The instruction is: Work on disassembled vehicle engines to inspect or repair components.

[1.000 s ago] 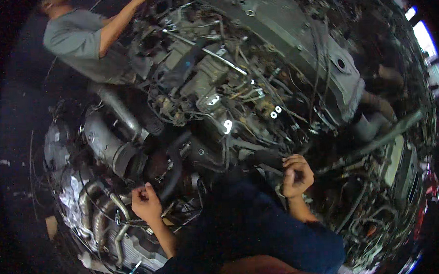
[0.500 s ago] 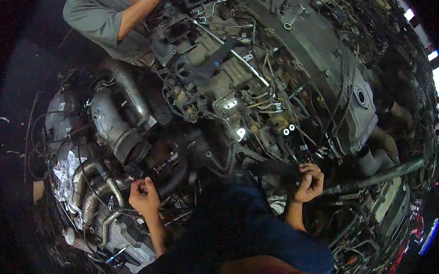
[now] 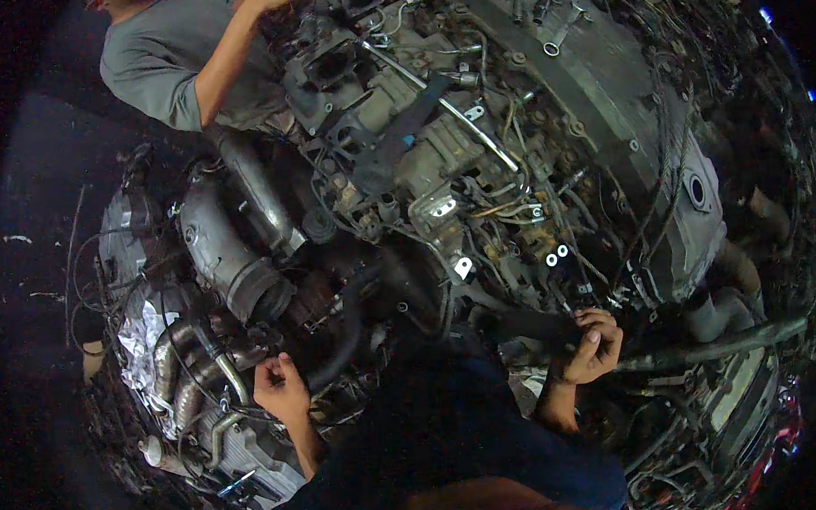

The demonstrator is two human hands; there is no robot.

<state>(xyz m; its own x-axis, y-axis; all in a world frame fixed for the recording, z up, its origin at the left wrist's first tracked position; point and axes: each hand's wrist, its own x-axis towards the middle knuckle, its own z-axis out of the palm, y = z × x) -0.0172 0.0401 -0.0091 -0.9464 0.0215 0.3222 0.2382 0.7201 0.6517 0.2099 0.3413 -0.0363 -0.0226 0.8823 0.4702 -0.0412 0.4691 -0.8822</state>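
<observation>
Left grip point(image 3: 282, 387) curled, right grip point(image 3: 595, 349) curled too, and whether either pinches anything, I cannot tell! Both hover this side of the grimy engine point(image 3: 440, 155): left beside a bent, matte black hose point(image 3: 350, 327), right near a long, dull pipe point(image 3: 717, 348). Same curl as half a second ago, but more co-worker point(image 3: 172, 61) shows now, left of the engine.

**Tools Lie Across Your Engine**

Before you, the engine point(image 3: 427, 169) carries a long silver bar point(image 3: 441, 107), slanting across its far middle. Toward your far right, a ring-ended tool point(image 3: 563, 35) lies on the engine's long grey cover point(image 3: 595, 82).
</observation>
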